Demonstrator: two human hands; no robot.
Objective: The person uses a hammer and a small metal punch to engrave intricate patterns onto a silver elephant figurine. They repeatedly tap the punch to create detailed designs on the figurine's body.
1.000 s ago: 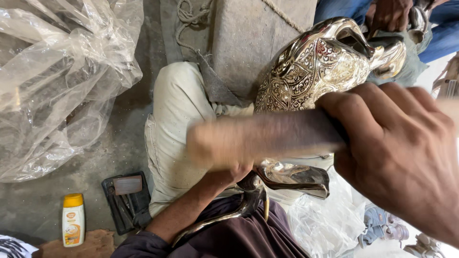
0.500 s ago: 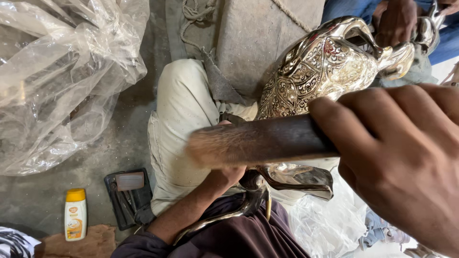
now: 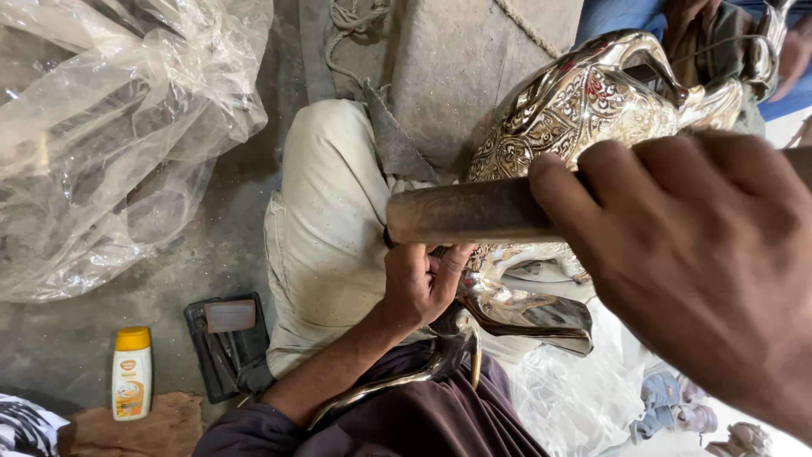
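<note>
My right hand (image 3: 702,262) fills the right foreground, closed round a thick brown wooden handle (image 3: 465,211) that points left; whatever is on its other end is out of view. Behind it an ornate embossed silver jug (image 3: 584,106) lies tilted across my lap. Its polished curved lower part (image 3: 524,309) sits under the handle. My left hand (image 3: 419,283) is curled against that lower part beside my bent knee in cream trousers (image 3: 326,220). I cannot tell what the fingers pinch.
Crumpled clear plastic sheeting (image 3: 110,135) covers the floor at left. A white bottle with a yellow cap (image 3: 132,372) and a dark flat case (image 3: 227,343) lie at lower left. A stone slab (image 3: 474,59) with rope (image 3: 355,17) lies ahead. Another person's hand (image 3: 694,25) touches the jug's top.
The wooden handle was blurred in motion and lower; it has risen a little, drawn back to the right and now looks steady. My left hand stays on the jug.
</note>
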